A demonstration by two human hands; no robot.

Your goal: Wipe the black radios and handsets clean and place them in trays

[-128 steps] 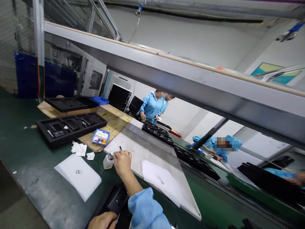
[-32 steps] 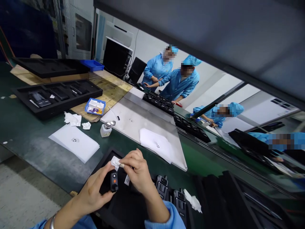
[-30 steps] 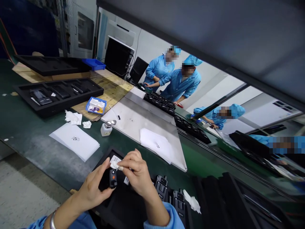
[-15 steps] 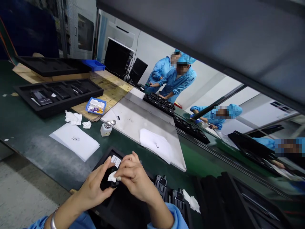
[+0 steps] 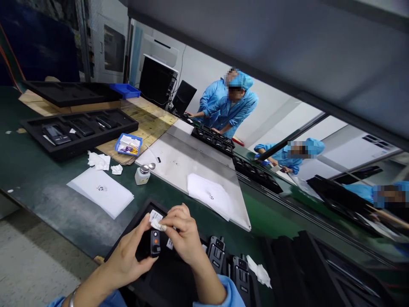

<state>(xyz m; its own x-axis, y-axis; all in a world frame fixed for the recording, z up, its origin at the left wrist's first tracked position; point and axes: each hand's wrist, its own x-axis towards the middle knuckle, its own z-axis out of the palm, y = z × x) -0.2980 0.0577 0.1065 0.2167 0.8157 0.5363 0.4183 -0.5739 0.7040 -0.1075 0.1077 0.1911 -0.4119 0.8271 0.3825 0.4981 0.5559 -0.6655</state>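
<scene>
My left hand is closed round a black handheld radio, gripped between thumb and fingers. The radio's narrow end, with an orange button, faces me. A crumpled white tissue is pinched in my right hand, just above that end; whether it touches the radio I cannot tell. Beneath both hands lies a black foam tray, partly hidden by my arms. In its right part are two more black radios, one radio beside my right wrist and another radio farther right.
A metal-topped bottle, paper sheets and a blue bin stand ahead. At left is a foam tray with devices. Stacked black trays are at right. Several people in blue work across the bench, under an overhead shelf.
My right hand has drawn the tissue up and off the radio's end, so the orange button now shows. My left hand still grips the radio. One person across the bench has shifted an arm.
</scene>
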